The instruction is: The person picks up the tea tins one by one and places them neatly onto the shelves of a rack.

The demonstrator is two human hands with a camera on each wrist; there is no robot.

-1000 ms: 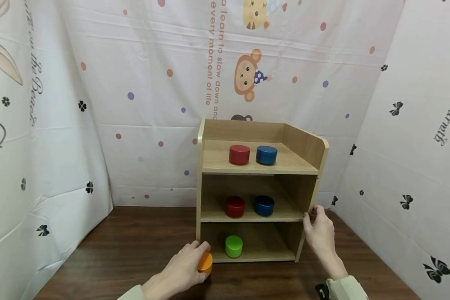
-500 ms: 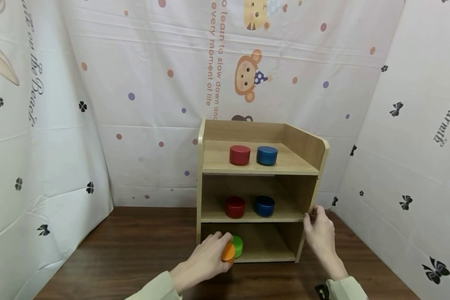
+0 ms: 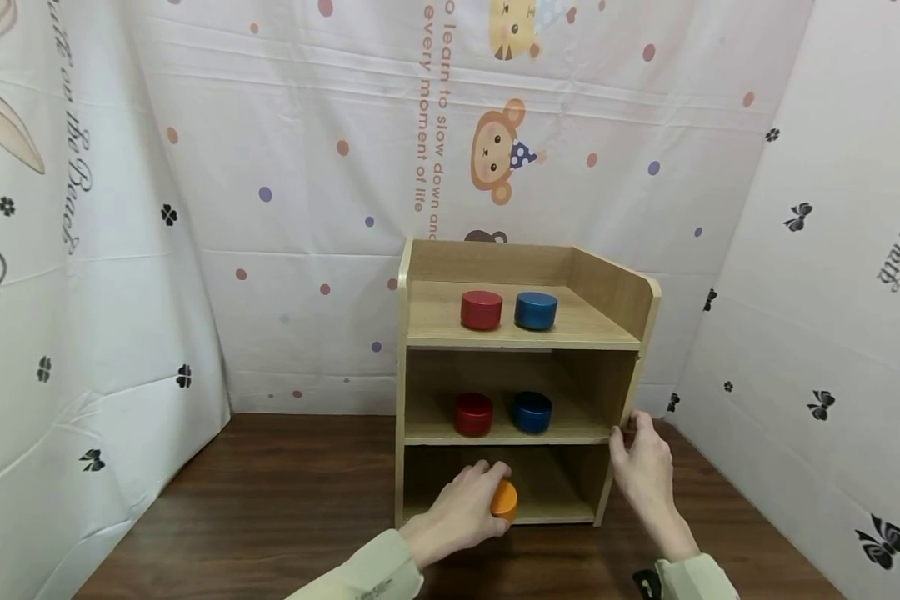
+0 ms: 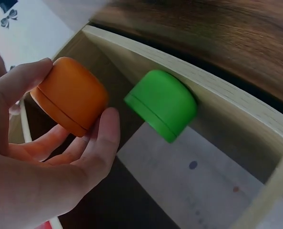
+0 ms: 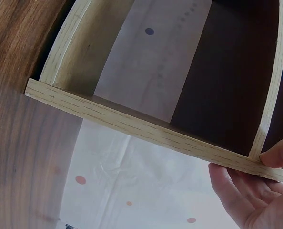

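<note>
My left hand point(image 3: 461, 510) holds a small orange round container point(image 3: 504, 501) between thumb and fingers, at the front of the bottom compartment of a wooden shelf point(image 3: 525, 343). A seam runs round the container near one end. In the left wrist view a green round container point(image 4: 163, 102) stands on the bottom board, a short gap from the orange one; in the head view my left hand hides it. My right hand point(image 3: 645, 471) grips the front edge of the shelf's right side panel point(image 5: 146, 135), thumb inside and fingers outside, near the middle board.
On the top board stand a red container point(image 3: 482, 310) and a blue container point(image 3: 536, 311). The middle board bears another red container point(image 3: 473, 415) and blue container point(image 3: 532, 412). The shelf stands on a dark wooden table point(image 3: 292, 492), with printed curtains point(image 3: 307, 167) behind and at both sides.
My left hand has carried the orange container rightward, from the shelf's left front corner across the front of the green one. My right hand has kept its grip on the side panel.
</note>
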